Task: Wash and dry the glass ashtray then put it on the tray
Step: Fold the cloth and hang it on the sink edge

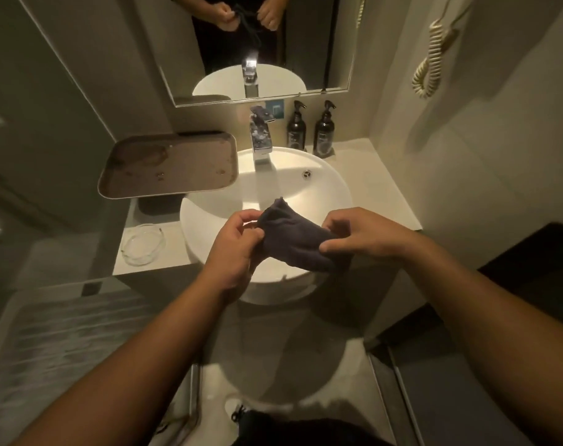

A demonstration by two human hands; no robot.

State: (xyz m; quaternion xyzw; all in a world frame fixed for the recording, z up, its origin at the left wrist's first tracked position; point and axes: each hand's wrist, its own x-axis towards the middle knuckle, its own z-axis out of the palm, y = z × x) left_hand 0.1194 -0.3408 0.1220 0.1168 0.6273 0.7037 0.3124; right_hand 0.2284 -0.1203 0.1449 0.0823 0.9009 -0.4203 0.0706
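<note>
A clear glass ashtray (pixel 143 244) sits on the white counter to the left of the round basin (pixel 334 191), untouched. Behind it a brown rectangular tray (pixel 169 165) rests with one corner over the basin rim, holding nothing. Over the front of the basin I stretch a dark grey cloth (pixel 294 239) between both hands. My left hand (pixel 233 244) pinches its left end. My right hand (pixel 363 233) grips its right end.
A chrome faucet (pixel 260 136) stands at the back of the basin, with no water visible. Two dark pump bottles (pixel 310 130) stand to its right against the wall. A mirror (pixel 260 46) hangs above. A coiled cord (pixel 429 66) hangs on the right wall.
</note>
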